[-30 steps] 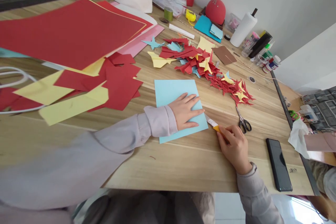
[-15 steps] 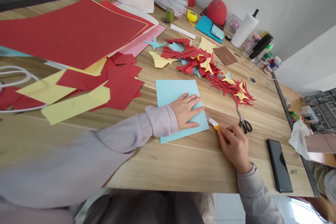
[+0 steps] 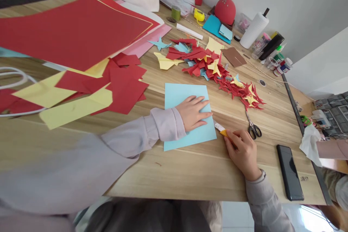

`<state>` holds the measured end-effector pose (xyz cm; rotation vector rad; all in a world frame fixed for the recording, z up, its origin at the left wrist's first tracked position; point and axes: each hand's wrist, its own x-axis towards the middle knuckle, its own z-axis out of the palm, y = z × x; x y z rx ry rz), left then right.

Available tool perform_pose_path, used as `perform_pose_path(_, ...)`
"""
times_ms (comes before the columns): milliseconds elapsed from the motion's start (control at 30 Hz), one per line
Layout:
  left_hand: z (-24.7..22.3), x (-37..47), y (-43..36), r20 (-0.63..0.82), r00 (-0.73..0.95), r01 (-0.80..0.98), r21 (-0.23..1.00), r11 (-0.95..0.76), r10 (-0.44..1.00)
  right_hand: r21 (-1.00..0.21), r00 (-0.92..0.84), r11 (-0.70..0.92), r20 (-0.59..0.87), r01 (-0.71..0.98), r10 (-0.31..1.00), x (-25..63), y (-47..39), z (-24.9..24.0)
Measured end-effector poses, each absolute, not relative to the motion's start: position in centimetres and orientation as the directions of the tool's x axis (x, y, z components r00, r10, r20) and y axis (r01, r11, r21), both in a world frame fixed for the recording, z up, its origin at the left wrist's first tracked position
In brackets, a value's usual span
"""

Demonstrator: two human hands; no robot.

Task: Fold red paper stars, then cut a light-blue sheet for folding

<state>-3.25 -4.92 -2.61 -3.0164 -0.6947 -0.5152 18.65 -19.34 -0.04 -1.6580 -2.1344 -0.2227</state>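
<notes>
A light blue sheet of paper (image 3: pixel 176 96) lies flat on the wooden table. Pressed on its right half is my left hand (image 3: pixel 192 112), palm down with the fingers spread. My right hand (image 3: pixel 243 152) grips a yellow utility knife (image 3: pixel 223 132) to the right of the sheet. The knife's blade points up and left, its tip close to the sheet's right edge; whether it touches the paper I cannot tell. Most of the knife's handle is hidden by my fingers. Black-handled scissors (image 3: pixel 254 129) lie just beyond my right hand.
Red, yellow and blue folded paper pieces (image 3: pixel 206 63) are heaped behind the sheet. Large red sheets (image 3: pixel 76 32) and yellow and red offcuts (image 3: pixel 76 107) lie at left. A black phone (image 3: pixel 289 172) rests at right. Another person's sleeve (image 3: pixel 331 149) shows at the right edge.
The blue sheet has turned slightly clockwise under my left hand, whose fingers have shifted a little. My right hand and the knife stay nearly in place.
</notes>
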Motion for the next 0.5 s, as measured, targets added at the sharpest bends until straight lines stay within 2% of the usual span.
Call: perform_pose_path(500,-2.06,-3.41,-4.79,0.280,0.858,0.419,0.102,-0.902,0.430,-0.121,-0.143,0.215,0.431,0.969,0.891,18.05,-19.55,0.05)
